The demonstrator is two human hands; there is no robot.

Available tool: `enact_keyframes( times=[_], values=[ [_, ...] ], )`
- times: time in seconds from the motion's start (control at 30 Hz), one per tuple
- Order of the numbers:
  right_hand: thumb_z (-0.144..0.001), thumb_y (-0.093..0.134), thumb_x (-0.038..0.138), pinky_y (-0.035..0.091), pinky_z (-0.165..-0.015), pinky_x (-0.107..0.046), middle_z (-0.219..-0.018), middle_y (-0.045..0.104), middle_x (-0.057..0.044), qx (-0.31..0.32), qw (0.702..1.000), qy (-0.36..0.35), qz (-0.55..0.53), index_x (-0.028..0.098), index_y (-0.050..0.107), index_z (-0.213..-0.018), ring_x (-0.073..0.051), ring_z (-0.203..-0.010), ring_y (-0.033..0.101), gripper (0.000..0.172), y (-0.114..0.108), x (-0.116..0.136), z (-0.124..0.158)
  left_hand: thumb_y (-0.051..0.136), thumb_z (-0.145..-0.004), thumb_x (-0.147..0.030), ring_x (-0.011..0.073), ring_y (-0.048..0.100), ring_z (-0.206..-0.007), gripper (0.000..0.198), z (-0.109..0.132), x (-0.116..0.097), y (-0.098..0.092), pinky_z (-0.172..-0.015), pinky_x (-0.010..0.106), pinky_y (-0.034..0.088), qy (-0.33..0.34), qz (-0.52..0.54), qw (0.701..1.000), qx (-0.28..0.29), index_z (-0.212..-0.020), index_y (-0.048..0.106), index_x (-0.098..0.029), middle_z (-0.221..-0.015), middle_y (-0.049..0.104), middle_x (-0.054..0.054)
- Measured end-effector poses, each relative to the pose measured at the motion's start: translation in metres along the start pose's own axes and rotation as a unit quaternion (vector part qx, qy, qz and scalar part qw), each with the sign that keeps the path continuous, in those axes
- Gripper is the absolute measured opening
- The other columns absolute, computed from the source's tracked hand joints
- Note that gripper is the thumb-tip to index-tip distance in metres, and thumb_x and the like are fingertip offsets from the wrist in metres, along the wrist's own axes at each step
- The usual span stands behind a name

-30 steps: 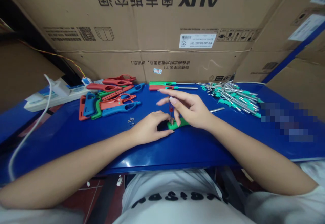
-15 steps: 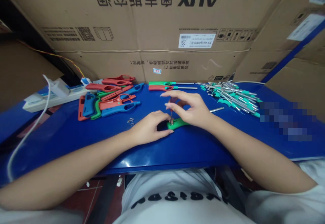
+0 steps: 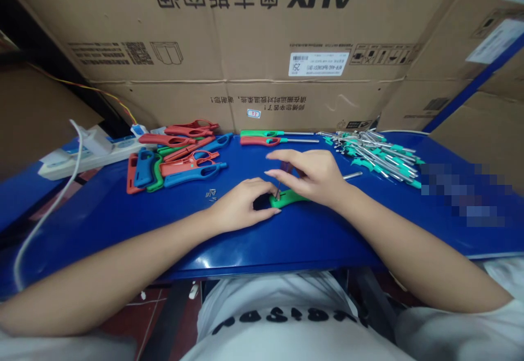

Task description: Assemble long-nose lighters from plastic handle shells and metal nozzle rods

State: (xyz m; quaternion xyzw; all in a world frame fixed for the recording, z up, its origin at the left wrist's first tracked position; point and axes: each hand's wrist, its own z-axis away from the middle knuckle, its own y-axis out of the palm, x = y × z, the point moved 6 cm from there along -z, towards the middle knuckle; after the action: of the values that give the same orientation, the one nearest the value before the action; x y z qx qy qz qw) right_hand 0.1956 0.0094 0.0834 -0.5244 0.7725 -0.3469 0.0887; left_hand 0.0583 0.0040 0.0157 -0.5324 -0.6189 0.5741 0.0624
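Observation:
A green gas lighter [image 3: 289,199] lies on the blue table, its metal tube showing beyond my right wrist. My left hand [image 3: 249,203] grips the lighter's near-left end between thumb and fingers. Above it, my right hand [image 3: 309,175] is closed on a small screwdriver [image 3: 279,191], whose thin shaft points down at the green handle. The screwdriver's grip is mostly hidden by my fingers, and its tip is too small to make out. Left of my left hand is a little heap of screws [image 3: 210,194].
Red, blue and green lighter shells [image 3: 180,159] are piled at the left, beside a white power strip [image 3: 98,156]. Two assembled lighters [image 3: 262,137] lie at the back. Metal tubes with teal parts [image 3: 376,156] are heaped at the right. A cardboard wall [image 3: 229,28] stands behind.
The fingers of my right hand have shifted slightly around the screwdriver, and the hand has moved a little to the right. My left hand and the green lighter have stayed in place.

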Motion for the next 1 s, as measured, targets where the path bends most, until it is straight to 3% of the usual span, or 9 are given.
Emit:
enact_keyframes(
  times=[0.13,0.2,0.33,0.4,0.53,0.63,0.73,0.87,1.0],
  values=[
    [-0.106,0.039,0.030,0.055,-0.071,-0.024,-0.114,0.076,-0.006,0.074,0.987,0.047,-0.136,0.021,0.057,-0.140,-0.010,-0.070,0.069,0.039,0.009,-0.001,-0.001,0.071,-0.089,-0.029,0.0205,0.067,-0.094,0.017,0.000,-0.001,-0.001,-0.088,0.033,0.052,-0.003,0.000,1.000,0.000,-0.102,0.064,-0.020,-0.099,0.071,0.003],
    [-0.104,0.046,0.033,0.052,-0.063,-0.022,-0.104,0.077,-0.004,0.064,0.985,0.058,-0.150,0.020,0.063,-0.131,-0.009,-0.061,0.065,0.034,0.010,-0.001,-0.001,0.071,-0.089,-0.028,0.0202,0.067,-0.094,0.017,0.000,-0.001,-0.001,-0.089,0.033,0.052,-0.001,0.003,1.000,-0.004,-0.101,0.064,-0.020,-0.100,0.071,0.003],
    [-0.094,0.065,0.045,0.047,-0.060,-0.022,-0.075,0.073,0.000,-0.010,1.000,0.017,-0.001,0.020,0.072,-0.100,-0.010,-0.056,0.061,0.027,0.001,0.000,0.001,0.071,-0.089,-0.028,0.0211,0.066,-0.097,0.019,0.000,0.000,0.000,-0.090,0.035,0.051,-0.002,0.000,1.000,-0.001,-0.104,0.063,-0.019,-0.103,0.071,0.004],
    [-0.097,0.061,0.045,0.046,-0.062,-0.022,-0.070,0.072,0.000,-0.003,1.000,0.010,0.020,0.019,0.071,-0.097,-0.011,-0.059,0.063,0.028,0.002,0.000,0.002,0.071,-0.089,-0.028,0.0213,0.066,-0.096,0.020,0.000,0.000,0.000,-0.089,0.035,0.052,-0.002,-0.003,1.000,-0.001,-0.104,0.063,-0.018,-0.103,0.071,0.004],
    [-0.107,0.039,0.031,0.051,-0.068,-0.022,-0.102,0.075,-0.005,0.056,0.986,0.052,-0.146,0.018,0.061,-0.124,-0.008,-0.063,0.065,0.031,0.009,-0.002,0.000,0.072,-0.089,-0.028,0.0200,0.067,-0.095,0.019,0.000,-0.001,0.000,-0.090,0.033,0.052,0.000,0.006,1.000,0.000,-0.103,0.064,-0.019,-0.101,0.071,0.003],
    [-0.107,0.038,0.028,0.050,-0.061,-0.021,-0.102,0.074,-0.004,0.099,0.968,0.071,-0.218,0.018,0.054,-0.132,-0.007,-0.058,0.062,0.032,0.015,-0.002,-0.001,0.072,-0.089,-0.027,0.0197,0.067,-0.097,0.017,0.000,-0.001,-0.001,-0.091,0.033,0.051,0.001,0.010,1.000,-0.003,-0.102,0.064,-0.019,-0.102,0.072,0.003],
    [-0.101,0.052,0.030,0.050,-0.066,-0.022,-0.094,0.074,-0.003,0.065,0.991,0.042,-0.105,0.019,0.062,-0.121,-0.012,-0.072,0.068,0.025,0.008,-0.003,-0.001,0.072,-0.088,-0.026,0.0199,0.067,-0.097,0.017,0.000,0.000,0.000,-0.091,0.033,0.051,0.001,0.005,1.000,-0.004,-0.102,0.064,-0.019,-0.102,0.071,0.003],
    [-0.094,0.066,0.041,0.048,-0.064,-0.023,-0.084,0.076,-0.003,0.031,0.999,0.005,0.013,0.018,0.069,-0.105,-0.013,-0.067,0.067,0.026,0.002,0.000,0.001,0.072,-0.088,-0.027,0.0210,0.067,-0.096,0.019,0.001,0.001,0.000,-0.089,0.034,0.051,-0.001,0.001,1.000,-0.009,-0.103,0.064,-0.018,-0.102,0.071,0.004],
    [-0.105,0.042,0.027,0.053,-0.067,-0.024,-0.118,0.074,-0.007,0.079,0.988,0.049,-0.125,0.019,0.053,-0.141,-0.008,-0.060,0.064,0.038,0.010,-0.001,0.001,0.072,-0.088,-0.027,0.0204,0.067,-0.094,0.020,0.000,0.000,0.000,-0.087,0.033,0.051,0.001,0.001,1.000,-0.002,-0.104,0.064,-0.019,-0.101,0.071,0.003]
  ],
)
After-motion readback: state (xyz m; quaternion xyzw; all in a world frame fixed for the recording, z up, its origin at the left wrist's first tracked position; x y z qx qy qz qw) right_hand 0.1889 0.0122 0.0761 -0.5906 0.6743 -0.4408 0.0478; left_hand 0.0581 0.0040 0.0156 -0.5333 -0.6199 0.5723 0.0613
